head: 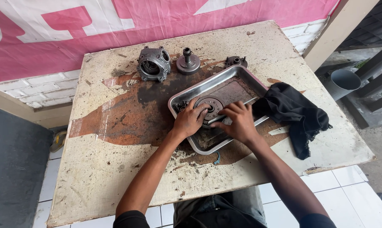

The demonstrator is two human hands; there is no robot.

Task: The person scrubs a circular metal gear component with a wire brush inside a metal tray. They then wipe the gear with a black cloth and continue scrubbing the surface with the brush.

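A round toothed metal gear plate lies in a shallow steel tray on a worn wooden table. My left hand rests on the plate's near left side, fingers pressing it down. Beside it my right hand grips a long thin metal tool, whose tip meets the plate near its middle and whose shaft runs off toward the tray's right rim.
Behind the tray stand a grey engine housing, a geared shaft part and a small dark part. A black rag lies to the right of the tray. A pink and white banner hangs behind. A grey pipe lies off the table's right.
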